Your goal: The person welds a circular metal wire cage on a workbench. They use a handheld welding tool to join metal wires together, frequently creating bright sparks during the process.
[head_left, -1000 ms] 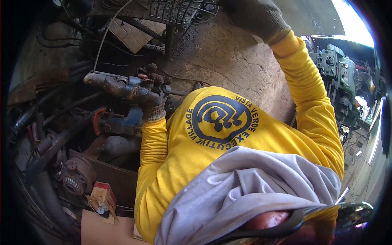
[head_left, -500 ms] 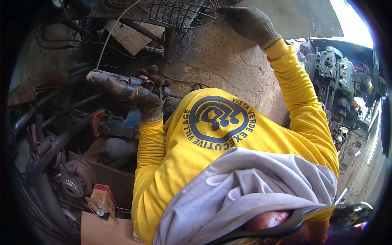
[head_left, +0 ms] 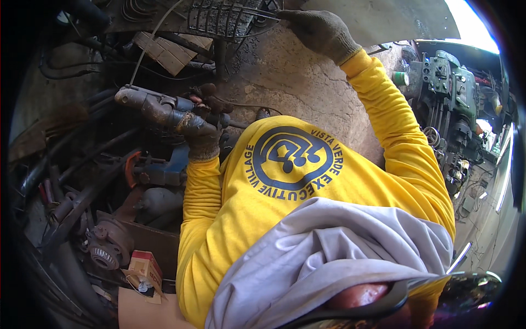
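My gloved left hand (head_left: 200,134) is wrapped around a worn, grey electrode holder (head_left: 156,107). A long, thin, pale welding rod (head_left: 145,52) rises from the holder's jaw and curves toward the top edge. At the upper middle, my gloved right hand (head_left: 323,35) has its fingers closed at the end of a grate of dark, bent metal bars (head_left: 222,21). The grate lies over a dark metal bench (head_left: 159,19). The rod's far end is outside the view, and the right fingertips are partly hidden.
A flat grey metal sheet (head_left: 405,19) lies beyond my right hand. Cardboard (head_left: 172,52) leans under the bench. At left are pipes, a blue metal tool (head_left: 167,170), a round flanged part (head_left: 109,247) and a small open box (head_left: 145,268). A green machine (head_left: 452,82) stands right.
My right hand and the grate have shifted slightly left in the picture, along with the background. My left hand keeps its grip on the electrode holder. A green can shows at right.
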Demonstrator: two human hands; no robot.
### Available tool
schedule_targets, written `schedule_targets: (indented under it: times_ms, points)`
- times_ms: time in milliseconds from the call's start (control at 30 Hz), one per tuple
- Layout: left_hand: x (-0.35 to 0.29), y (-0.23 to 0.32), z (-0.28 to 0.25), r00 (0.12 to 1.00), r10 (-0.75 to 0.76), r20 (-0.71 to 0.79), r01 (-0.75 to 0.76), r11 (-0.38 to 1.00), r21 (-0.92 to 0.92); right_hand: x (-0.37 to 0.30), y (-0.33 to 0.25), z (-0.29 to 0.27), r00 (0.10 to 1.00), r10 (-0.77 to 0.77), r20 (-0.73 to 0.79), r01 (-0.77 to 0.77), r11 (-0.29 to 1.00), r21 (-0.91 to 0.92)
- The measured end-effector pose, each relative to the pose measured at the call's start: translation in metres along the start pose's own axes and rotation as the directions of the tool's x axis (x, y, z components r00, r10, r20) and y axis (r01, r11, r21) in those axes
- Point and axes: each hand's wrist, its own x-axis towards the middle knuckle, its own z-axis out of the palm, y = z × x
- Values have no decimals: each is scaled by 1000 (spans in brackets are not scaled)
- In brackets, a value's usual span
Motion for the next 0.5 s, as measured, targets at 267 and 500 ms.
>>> schedule_targets:
  times_ms: [267, 500]
  points:
    - [-10, 2, 2, 997, 55, -54, -63, 985, -158, -3, 9, 6, 999, -27, -38, 28, 999, 33]
    - [0, 4, 5, 999, 31, -7, -32, 976, -217, -5, 11, 11, 999, 16, -44, -14, 999, 43]
